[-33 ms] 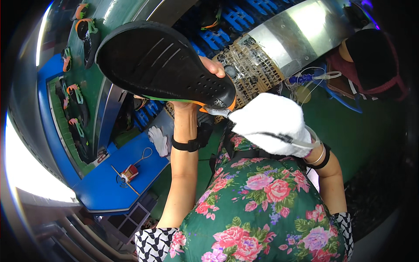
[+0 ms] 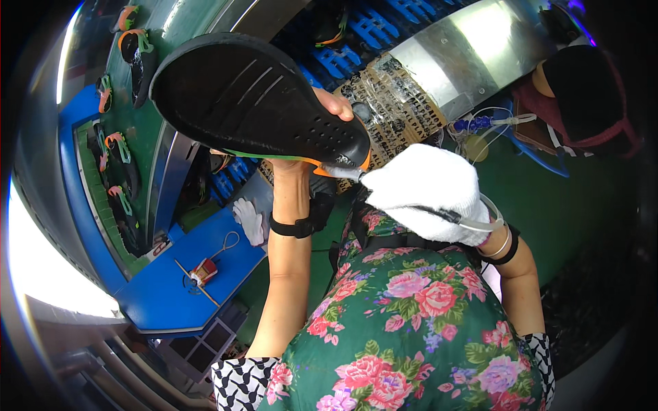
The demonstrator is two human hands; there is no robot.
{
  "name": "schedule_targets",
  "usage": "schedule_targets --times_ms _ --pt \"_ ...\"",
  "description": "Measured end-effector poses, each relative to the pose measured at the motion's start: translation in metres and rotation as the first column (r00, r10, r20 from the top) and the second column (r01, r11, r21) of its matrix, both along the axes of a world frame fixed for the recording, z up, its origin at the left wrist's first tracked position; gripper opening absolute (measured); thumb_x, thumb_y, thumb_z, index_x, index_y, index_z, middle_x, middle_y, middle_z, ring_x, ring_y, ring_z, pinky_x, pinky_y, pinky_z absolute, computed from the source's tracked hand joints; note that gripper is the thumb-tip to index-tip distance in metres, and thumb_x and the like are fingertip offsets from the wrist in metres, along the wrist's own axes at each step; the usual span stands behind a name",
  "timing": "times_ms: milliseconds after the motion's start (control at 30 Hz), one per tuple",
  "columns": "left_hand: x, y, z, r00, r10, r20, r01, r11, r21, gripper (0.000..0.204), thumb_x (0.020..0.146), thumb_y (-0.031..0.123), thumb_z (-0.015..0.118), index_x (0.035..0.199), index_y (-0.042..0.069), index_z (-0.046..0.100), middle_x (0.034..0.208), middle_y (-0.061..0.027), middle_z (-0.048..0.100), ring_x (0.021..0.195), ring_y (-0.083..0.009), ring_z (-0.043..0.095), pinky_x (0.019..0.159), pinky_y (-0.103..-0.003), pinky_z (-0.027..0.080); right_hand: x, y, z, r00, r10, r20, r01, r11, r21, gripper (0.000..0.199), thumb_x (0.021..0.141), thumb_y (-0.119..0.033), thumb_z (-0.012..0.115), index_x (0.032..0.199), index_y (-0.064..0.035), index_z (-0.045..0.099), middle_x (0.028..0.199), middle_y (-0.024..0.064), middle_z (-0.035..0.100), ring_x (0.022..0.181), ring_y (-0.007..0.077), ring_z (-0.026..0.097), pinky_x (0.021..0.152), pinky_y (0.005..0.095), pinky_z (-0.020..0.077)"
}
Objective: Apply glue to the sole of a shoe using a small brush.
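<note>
My left hand (image 2: 334, 105) grips a shoe (image 2: 253, 103) at its heel end, with the black underside, marked by slits and small holes, turned up. Orange and green show along the shoe's lower edge. My right hand (image 2: 428, 195), in a white glove, is closed on a slim brush-like tool (image 2: 339, 171). Its pale tip touches the orange edge by the heel. A clear tube (image 2: 476, 224) runs along the glove to the wrist. My right fingers are mostly hidden by the glove's bulk.
Several black shoes with orange and green parts (image 2: 140, 65) lie on the green belt at left. A blue shelf (image 2: 185, 288) holds a small red item (image 2: 203, 271) and white gloves (image 2: 249, 220). Taped cardboard (image 2: 394, 96) covers part of a metal ledge (image 2: 459, 55). A person (image 2: 586, 99) is at the right.
The brush-like tool's tip has shifted slightly left and up along the heel edge, my gloved right hand moving a little with it. The shoe and my left hand have stayed put.
</note>
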State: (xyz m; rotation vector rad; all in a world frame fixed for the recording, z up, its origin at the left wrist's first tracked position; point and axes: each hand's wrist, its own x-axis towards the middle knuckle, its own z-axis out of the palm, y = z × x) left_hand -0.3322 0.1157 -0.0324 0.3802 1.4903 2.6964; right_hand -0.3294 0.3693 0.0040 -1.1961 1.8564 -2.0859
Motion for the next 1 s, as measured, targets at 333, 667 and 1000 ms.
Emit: schedule_targets --times_ms 333,667,1000 --pt "-0.004 0.020 0.001 0.993 0.026 0.113 -0.044 0.986 0.163 0.102 0.080 0.089 0.049 0.110 -0.008 0.062 0.099 -0.0193 0.066 0.096 -0.0315 0.066 0.086 -0.043 0.054 0.019 -0.013 0.008 0.989 -0.107 -0.100 0.104 0.994 -0.031 0.025 0.079 -0.005 0.079 0.104 -0.0058 0.076 0.102 0.0103 0.076 0.085 0.0277 0.073 0.071 0.0361 0.0600" --pt "-0.009 0.020 -0.009 0.999 0.005 0.052 -0.013 0.989 0.148 0.105 0.078 0.093 0.046 0.108 -0.006 0.063 0.100 -0.0197 0.068 0.094 -0.0309 0.067 0.087 -0.044 0.054 0.015 0.003 0.010 0.988 -0.084 -0.131 0.094 0.993 0.075 0.025 0.080 -0.004 0.077 0.103 -0.0096 0.078 0.105 0.0084 0.077 0.088 0.0260 0.073 0.076 0.0370 0.0598" --pt "-0.012 0.023 -0.006 0.999 0.018 0.027 -0.022 0.985 0.171 0.088 0.085 0.079 0.056 0.103 -0.006 0.065 0.098 -0.0181 0.070 0.090 -0.0307 0.068 0.087 -0.044 0.051 0.004 0.021 0.005 0.993 -0.060 -0.104 0.069 0.994 0.083 0.028 0.077 -0.003 0.079 0.104 -0.0115 0.079 0.104 0.0086 0.077 0.088 0.0257 0.073 0.080 0.0361 0.0585"
